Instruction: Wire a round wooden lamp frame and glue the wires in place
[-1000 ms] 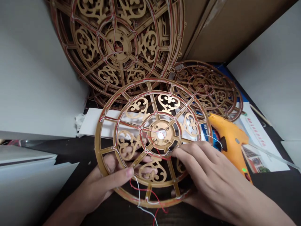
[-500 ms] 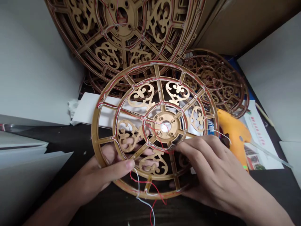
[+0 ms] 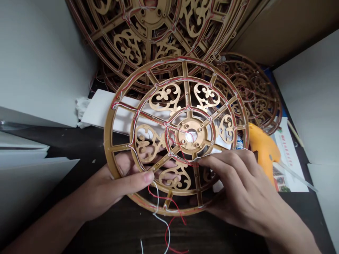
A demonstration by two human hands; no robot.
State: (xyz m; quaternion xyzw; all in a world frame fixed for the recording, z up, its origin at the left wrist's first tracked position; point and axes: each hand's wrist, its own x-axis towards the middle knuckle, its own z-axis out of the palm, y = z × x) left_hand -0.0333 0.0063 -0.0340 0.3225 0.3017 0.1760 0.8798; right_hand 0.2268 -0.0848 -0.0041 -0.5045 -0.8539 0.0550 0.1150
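A round gold openwork disc (image 3: 174, 76) with scroll cut-outs is tilted up over the dark table, with thin red and white wires (image 3: 161, 208) glued along its ribs and hanging loose at the bottom. My left hand (image 3: 116, 187) grips its lower left rim, thumb on top and fingers behind the spokes. My right hand (image 3: 238, 187) lies on the lower right part, with fingertips pinched at the wire near the central hub (image 3: 191, 135).
More gold discs (image 3: 159, 31) lean against the back wall, and another stack (image 3: 254, 95) lies at the right. An orange glue gun (image 3: 262, 151) rests on printed paper (image 3: 287, 155) right of my hand. White boards (image 3: 31, 165) stand on both sides.
The disc has been raised and tilted a little further up and right. My right fingertips have crept towards the hub. My left grip stays the same.
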